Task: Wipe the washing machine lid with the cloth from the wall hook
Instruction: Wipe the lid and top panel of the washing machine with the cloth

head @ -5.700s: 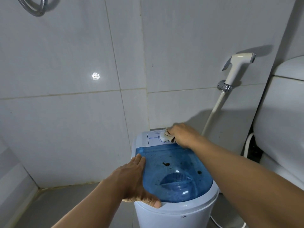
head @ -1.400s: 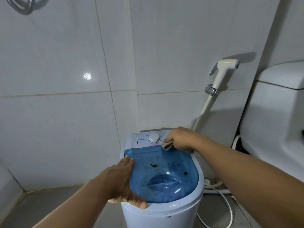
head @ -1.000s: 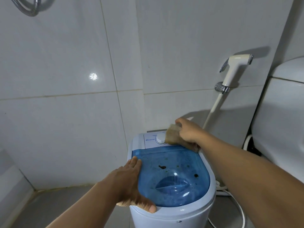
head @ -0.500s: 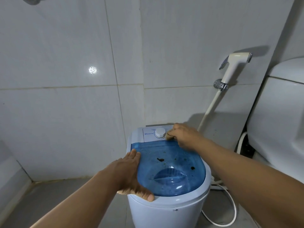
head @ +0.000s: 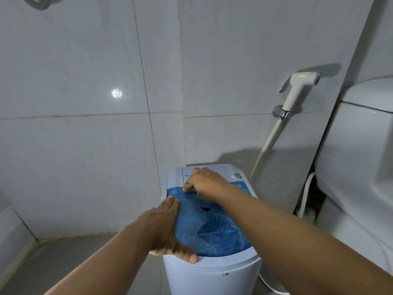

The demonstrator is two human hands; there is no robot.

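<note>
Hands of one person, two in all, are reaching down over a small white washing machine (head: 212, 275) standing in a tiled bathroom corner. Its translucent blue lid (head: 214, 233) is lying closed on top. The right hand (head: 209, 184) is curled tight around a tan cloth (head: 187, 186), pressing it where the far edge of the lid is meeting the white control panel (head: 221, 170). Only a small bunched end of the cloth is showing past the fingers; the rest is hiding inside the fist. The hand is also covering most of the panel, so any dial there is impossible to make out, and only a scrap of blue lettering is peeking out. The left hand (head: 168, 228) is lying flat and open on the near left side of the lid, thumb hooking over the front rim, gripping nothing. The right forearm is crossing the lid and hiding part of it. One dark speck (head: 205, 208) is sitting on or under the blue plastic; which one is unclear. One white spray nozzle (head: 297, 90) is hanging on the wall at right. One toilet tank (head: 359, 158) is being cut off by the right edge. A metal hose loop (head: 40, 2) is barely entering at top left.
</note>
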